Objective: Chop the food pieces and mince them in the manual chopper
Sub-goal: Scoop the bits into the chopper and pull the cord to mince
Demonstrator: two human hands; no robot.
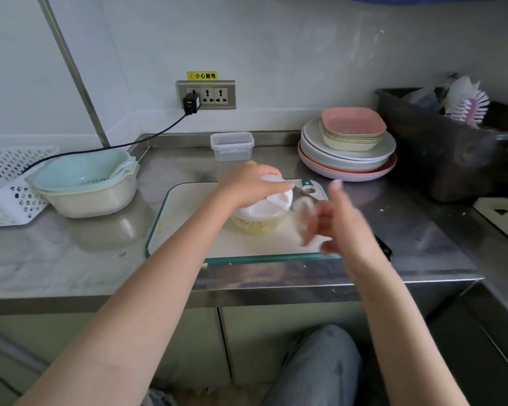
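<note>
The manual chopper (264,213) stands on the white, green-rimmed cutting board (185,218), with pale yellow minced food showing through its clear bowl. My left hand (248,186) presses down on its white lid, fingers curled over the top. My right hand (339,222) is blurred just right of the chopper and holds the whitish pull handle (302,208). A thin cord runs from the handle back to the lid. A knife lies along the board's right side; its black handle (384,248) shows behind my right wrist.
A stack of plates and bowls (349,148) stands at the back right, beside a dark bin (440,148) holding a brush. A small clear lidded box (232,146) sits behind the chopper. Nested colander bowls (85,183) and a white basket (9,186) are at the left.
</note>
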